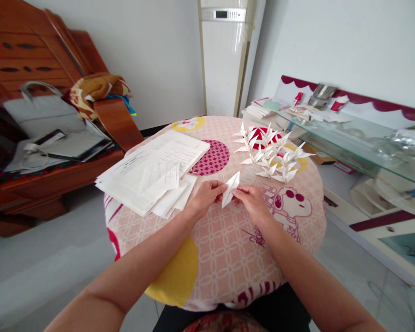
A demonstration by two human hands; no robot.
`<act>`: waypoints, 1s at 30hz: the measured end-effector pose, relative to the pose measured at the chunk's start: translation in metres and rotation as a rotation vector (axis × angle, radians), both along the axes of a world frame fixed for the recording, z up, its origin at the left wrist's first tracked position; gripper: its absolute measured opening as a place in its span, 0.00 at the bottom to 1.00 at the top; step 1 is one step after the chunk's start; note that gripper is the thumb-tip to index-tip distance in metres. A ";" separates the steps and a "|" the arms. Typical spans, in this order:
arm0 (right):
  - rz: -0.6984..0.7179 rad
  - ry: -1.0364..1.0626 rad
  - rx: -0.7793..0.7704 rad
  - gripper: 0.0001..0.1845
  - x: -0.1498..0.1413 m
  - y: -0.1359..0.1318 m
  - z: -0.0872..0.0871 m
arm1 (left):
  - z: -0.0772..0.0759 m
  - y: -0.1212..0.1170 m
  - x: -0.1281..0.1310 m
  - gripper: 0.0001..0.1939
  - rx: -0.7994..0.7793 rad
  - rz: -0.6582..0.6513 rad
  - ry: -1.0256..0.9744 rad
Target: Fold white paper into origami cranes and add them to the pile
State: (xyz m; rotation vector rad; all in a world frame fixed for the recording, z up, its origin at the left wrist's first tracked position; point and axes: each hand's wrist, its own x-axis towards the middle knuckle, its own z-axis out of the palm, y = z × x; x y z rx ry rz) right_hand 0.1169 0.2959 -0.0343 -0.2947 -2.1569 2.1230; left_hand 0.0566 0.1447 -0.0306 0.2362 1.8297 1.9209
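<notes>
Over the middle of the round table [214, 249], a white folded paper [231, 188] in a narrow diamond shape is held upright between both hands. My left hand [207, 194] pinches its left edge with thumb and forefinger. From the other side, my right hand [251, 198] grips the right edge, its fingers partly behind the paper. Several finished white paper cranes [269, 154] stand in a cluster beyond my right hand. To the left lies a stack of printed sheets [152, 161], with smaller cut pieces [174, 196] of paper at its near edge.
A pink patterned cloth with a cartoon dog covers the table. On the right stands a glass-topped cabinet [359, 138] with papers, tins and a red cup. A wooden bench [38, 184] with a grey bag [44, 115] is at left; an air conditioner [223, 60] stands behind.
</notes>
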 end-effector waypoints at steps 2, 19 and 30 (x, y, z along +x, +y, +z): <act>-0.014 -0.002 -0.064 0.11 -0.001 -0.002 -0.002 | 0.003 -0.001 0.004 0.12 -0.004 -0.024 -0.048; 0.810 -0.084 0.870 0.08 -0.068 0.017 0.032 | -0.011 -0.033 0.007 0.11 -0.457 -0.317 1.192; 0.462 0.133 0.990 0.09 -0.040 0.020 0.011 | -0.024 -0.035 -0.003 0.11 -0.479 -0.356 1.352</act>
